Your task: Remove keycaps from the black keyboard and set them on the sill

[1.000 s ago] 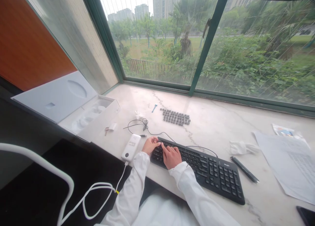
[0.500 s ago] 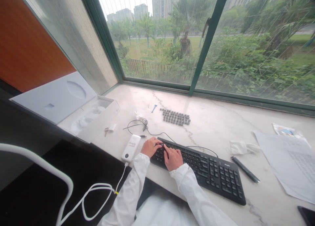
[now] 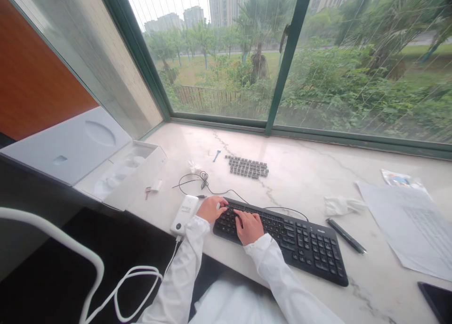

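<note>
The black keyboard lies at a slant along the front of the table. My left hand rests at its upper left corner, thumb and forefinger apart. A small pale spot shows by its fingers, too small to name. My right hand lies over the left part of the keys, forefinger stretched out to the upper rows and the other fingers bent; I see nothing held in it. Beyond the keyboard, loose dark keycaps are laid out in several rows.
A white power bank with a white cable sits left of the keyboard. Further left is an open white box. A blue tool lies near the keycaps. On the right are a black pen, papers and a phone.
My left hand has drawn slightly left, away from my right forefinger, and its fingers have parted. My right hand stays over the keys. The whole view has shifted a little.
</note>
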Motion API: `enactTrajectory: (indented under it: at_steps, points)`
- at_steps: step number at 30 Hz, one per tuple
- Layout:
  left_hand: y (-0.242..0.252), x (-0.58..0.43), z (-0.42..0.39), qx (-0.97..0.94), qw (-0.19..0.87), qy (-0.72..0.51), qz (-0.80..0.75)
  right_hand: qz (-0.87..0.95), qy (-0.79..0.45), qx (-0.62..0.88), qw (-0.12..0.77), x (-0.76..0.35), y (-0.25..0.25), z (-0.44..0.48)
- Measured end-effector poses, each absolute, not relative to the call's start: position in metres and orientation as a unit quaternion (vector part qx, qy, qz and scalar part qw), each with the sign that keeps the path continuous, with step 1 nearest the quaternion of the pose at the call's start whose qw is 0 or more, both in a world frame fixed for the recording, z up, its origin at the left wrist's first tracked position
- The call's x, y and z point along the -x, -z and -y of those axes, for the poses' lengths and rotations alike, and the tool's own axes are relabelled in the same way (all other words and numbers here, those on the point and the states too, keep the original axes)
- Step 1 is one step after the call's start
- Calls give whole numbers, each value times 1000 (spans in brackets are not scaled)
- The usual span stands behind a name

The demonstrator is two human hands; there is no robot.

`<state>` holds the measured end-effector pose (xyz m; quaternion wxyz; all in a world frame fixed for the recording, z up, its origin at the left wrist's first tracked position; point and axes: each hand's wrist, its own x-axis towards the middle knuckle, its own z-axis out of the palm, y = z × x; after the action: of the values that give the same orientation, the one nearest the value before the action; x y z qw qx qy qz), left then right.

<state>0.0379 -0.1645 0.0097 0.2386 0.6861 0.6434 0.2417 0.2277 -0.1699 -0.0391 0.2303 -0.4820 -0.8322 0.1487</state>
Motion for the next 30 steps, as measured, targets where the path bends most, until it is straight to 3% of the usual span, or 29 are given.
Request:
enactTrajectory:
  at_steps: [15,23,30]
  points:
    - [-10,-44,162,-730,182,-164,-638,837,-154,473,228,-230,37,171]
    - [-12,-40,158,-760,128,-63,-634,842,-142,466,233,-231,39,171]
    - [-18,-40,158,-753,156,-113,-629,839,-142,470,235,-232,39,171]
